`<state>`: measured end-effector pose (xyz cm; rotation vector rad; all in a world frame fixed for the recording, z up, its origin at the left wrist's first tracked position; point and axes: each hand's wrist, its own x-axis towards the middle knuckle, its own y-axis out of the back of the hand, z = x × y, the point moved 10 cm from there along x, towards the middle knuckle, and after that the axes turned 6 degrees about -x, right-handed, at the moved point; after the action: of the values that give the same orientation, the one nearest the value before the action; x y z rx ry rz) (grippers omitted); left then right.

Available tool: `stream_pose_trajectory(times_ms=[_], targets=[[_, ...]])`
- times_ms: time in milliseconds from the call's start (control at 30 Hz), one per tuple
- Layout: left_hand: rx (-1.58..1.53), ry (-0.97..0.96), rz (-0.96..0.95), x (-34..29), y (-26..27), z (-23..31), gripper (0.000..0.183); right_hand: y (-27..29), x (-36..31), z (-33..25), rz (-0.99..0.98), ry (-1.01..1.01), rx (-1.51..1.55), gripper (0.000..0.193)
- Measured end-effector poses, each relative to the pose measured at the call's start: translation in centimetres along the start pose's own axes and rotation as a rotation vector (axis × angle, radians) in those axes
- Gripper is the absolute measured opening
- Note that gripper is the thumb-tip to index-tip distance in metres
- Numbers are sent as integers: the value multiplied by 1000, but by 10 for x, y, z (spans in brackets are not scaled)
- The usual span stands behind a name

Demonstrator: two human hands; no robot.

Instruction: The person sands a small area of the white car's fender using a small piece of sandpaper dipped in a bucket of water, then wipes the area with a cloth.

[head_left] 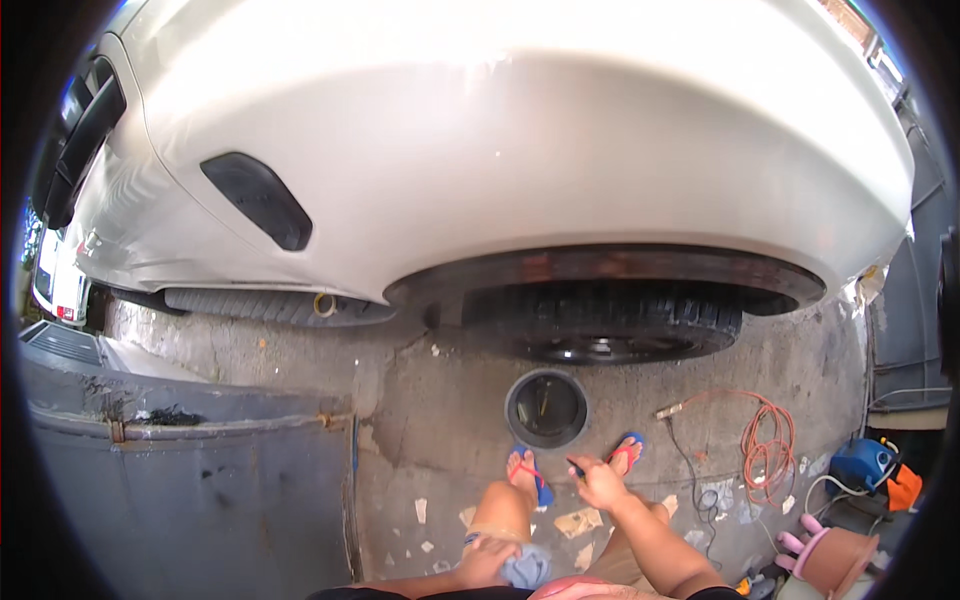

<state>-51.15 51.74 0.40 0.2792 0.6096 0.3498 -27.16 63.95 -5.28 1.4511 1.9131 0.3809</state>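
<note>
Right hand, five o'clock: fingers closed on small dark object. Left hand, six o'clock: beside grey-blue cloth (grip unclear).

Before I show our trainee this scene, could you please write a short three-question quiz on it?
1. Which thing stands on the ground between the person's feet and the tyre?
A) a ladder
B) a bucket
C) a stool

2. True or false: the coiled cord lies to the left of the bucket.

3. Which hand holds a small dark object?

Key:
1. B.
2. False; the cord lies to the right of the bucket.
3. The right hand.
</note>
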Motion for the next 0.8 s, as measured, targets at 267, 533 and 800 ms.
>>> stream_pose_trajectory(times_ms=[267, 533, 800], targets=[[-122, 870, 675, -2, -14, -88, 68, 30, -40, 21, -44, -149, 19, 40], [-187, 982, 519, -2, -83, -42, 97, 132, -3, -40, 148, -25, 116, 23], [-95, 941, 422, 9, -110, -53, 80, 198, 44, -179, 235, 383, 359, 27]])
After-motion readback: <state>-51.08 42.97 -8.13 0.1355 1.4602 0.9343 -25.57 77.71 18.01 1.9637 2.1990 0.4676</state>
